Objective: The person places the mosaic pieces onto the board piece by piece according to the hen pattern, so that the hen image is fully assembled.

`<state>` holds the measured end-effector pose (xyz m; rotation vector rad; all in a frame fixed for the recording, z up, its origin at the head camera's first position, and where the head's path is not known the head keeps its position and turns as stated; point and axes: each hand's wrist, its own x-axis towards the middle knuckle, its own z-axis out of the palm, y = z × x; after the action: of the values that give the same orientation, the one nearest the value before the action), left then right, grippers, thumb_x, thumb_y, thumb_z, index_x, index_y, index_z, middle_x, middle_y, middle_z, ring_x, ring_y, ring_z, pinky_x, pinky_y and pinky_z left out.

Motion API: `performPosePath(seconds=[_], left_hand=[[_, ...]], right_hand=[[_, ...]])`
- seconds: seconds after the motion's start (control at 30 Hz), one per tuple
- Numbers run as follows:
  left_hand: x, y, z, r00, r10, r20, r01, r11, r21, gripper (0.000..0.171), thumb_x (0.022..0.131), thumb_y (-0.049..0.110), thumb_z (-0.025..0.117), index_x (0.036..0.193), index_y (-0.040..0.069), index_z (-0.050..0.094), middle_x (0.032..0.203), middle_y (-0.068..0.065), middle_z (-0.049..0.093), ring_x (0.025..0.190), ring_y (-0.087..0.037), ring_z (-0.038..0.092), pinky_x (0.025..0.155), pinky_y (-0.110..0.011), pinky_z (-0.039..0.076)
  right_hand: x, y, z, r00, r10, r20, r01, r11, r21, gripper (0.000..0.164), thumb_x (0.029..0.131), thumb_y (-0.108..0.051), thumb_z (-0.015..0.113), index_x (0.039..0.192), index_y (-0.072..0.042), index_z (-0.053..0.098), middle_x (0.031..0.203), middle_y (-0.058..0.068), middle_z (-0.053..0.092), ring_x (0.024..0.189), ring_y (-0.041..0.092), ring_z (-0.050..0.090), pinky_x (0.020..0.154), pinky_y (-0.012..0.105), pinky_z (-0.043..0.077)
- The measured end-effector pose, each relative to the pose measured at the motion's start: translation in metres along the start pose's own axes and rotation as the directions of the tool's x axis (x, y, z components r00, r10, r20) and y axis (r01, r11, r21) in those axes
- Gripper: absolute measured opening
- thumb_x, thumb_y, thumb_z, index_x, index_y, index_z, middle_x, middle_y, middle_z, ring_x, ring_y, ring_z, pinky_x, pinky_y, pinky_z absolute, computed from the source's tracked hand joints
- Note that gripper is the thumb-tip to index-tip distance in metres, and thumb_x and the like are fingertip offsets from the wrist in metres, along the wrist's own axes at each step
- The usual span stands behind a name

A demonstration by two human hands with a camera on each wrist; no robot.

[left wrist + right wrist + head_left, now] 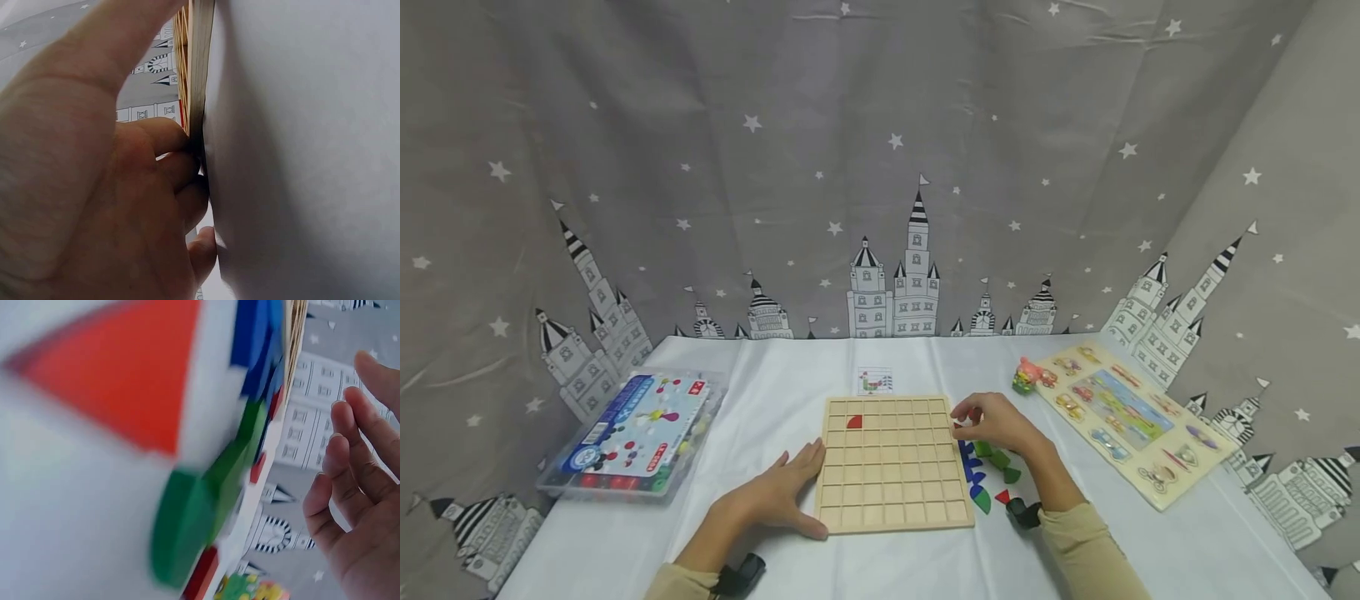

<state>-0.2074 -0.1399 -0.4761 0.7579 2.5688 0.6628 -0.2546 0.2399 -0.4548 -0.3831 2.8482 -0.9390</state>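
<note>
A wooden grid board (895, 477) lies in the middle of the white table, with one red quarter-circle piece (855, 422) in an upper-left cell. My left hand (778, 492) rests along the board's left edge, its fingers and thumb spread and touching the side. Over the upper right edge is my right hand (998, 422), fingers slightly bent and apart; the right wrist view shows nothing between them. Right of the board lie loose blue pieces (968, 462), green pieces (997, 458) and a red piece (1003, 497), which looms large and blurred in the right wrist view.
A small picture card (876, 381) lies behind the board. To the left is a clear plastic box (647, 433) with a printed label. A picture puzzle board (1131, 425) lies at the right, with a small colourful toy (1026, 377) by its corner. A grey curtain hangs behind.
</note>
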Motion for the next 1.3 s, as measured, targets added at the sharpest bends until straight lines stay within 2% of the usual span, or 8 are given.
performPosePath(seconds=[0.13,0.27,0.5,0.67,0.87,1.0,1.3], left_hand=[[-0.001,-0.002,0.0,1.0,-0.005,0.0,0.005,1.0,-0.002,0.125,0.063,0.055,0.085,0.151,-0.007,0.021,0.161,-0.024,0.015,0.15,-0.038,0.016,0.123,-0.058,0.009],[0.001,-0.004,0.001,1.0,-0.012,0.003,0.012,1.0,-0.002,0.125,0.063,0.057,0.084,0.152,-0.005,0.022,0.162,-0.022,0.015,0.151,-0.037,0.015,0.123,-0.057,0.009],[0.002,-0.004,0.0,1.0,-0.011,0.022,0.011,1.0,-0.006,0.125,0.064,0.055,0.084,0.152,-0.006,0.02,0.162,-0.023,0.013,0.151,-0.038,0.014,0.123,-0.058,0.008],[0.001,-0.003,-0.002,0.999,-0.011,0.032,0.012,0.999,-0.04,0.123,0.065,0.052,0.085,0.152,-0.007,0.019,0.162,-0.024,0.013,0.151,-0.038,0.013,0.123,-0.058,0.007],[0.004,-0.004,0.0,0.999,-0.02,0.025,0.02,1.0,-0.023,0.125,0.064,0.055,0.085,0.152,-0.005,0.019,0.162,-0.022,0.013,0.151,-0.036,0.013,0.123,-0.057,0.008],[0.004,-0.004,0.0,1.0,-0.001,0.027,0.002,1.0,-0.028,0.124,0.065,0.054,0.084,0.152,-0.005,0.018,0.162,-0.022,0.012,0.151,-0.037,0.013,0.123,-0.058,0.007],[0.004,-0.007,0.001,1.0,-0.013,0.025,0.013,1.0,-0.021,0.125,0.065,0.056,0.083,0.153,-0.004,0.017,0.163,-0.021,0.011,0.152,-0.036,0.012,0.124,-0.057,0.006]], right_hand=[[-0.006,0.011,-0.004,0.996,0.086,0.008,-0.086,0.996,-0.016,0.027,0.079,-0.025,0.081,0.102,-0.013,0.074,0.086,-0.002,0.064,0.075,0.014,0.052,0.06,0.024,0.044],[-0.014,0.02,-0.01,0.99,0.136,0.024,-0.135,0.991,-0.022,0.029,0.079,-0.023,0.08,0.104,-0.011,0.073,0.089,-0.001,0.065,0.074,0.015,0.052,0.058,0.024,0.047],[-0.022,0.033,-0.017,0.976,0.215,0.042,-0.216,0.976,0.002,0.03,0.079,-0.022,0.08,0.106,-0.012,0.073,0.092,0.0,0.066,0.075,0.016,0.053,0.061,0.025,0.048],[-0.026,0.039,-0.016,0.97,0.237,0.055,-0.237,0.972,-0.011,0.03,0.079,-0.02,0.08,0.107,-0.011,0.073,0.089,0.001,0.065,0.075,0.016,0.053,0.066,0.026,0.048],[-0.029,0.047,-0.015,0.971,0.234,0.039,-0.234,0.972,-0.007,0.029,0.078,-0.022,0.08,0.104,-0.012,0.074,0.086,0.002,0.063,0.075,0.017,0.052,0.065,0.026,0.047],[-0.029,0.052,-0.015,0.975,0.22,0.037,-0.22,0.975,-0.012,0.027,0.08,-0.023,0.079,0.104,-0.012,0.074,0.087,0.001,0.064,0.076,0.016,0.052,0.064,0.025,0.047],[-0.024,0.05,-0.014,0.975,0.219,0.028,-0.219,0.976,-0.013,0.022,0.085,-0.016,0.073,0.106,-0.012,0.074,0.091,0.002,0.066,0.078,0.016,0.052,0.065,0.024,0.047]])
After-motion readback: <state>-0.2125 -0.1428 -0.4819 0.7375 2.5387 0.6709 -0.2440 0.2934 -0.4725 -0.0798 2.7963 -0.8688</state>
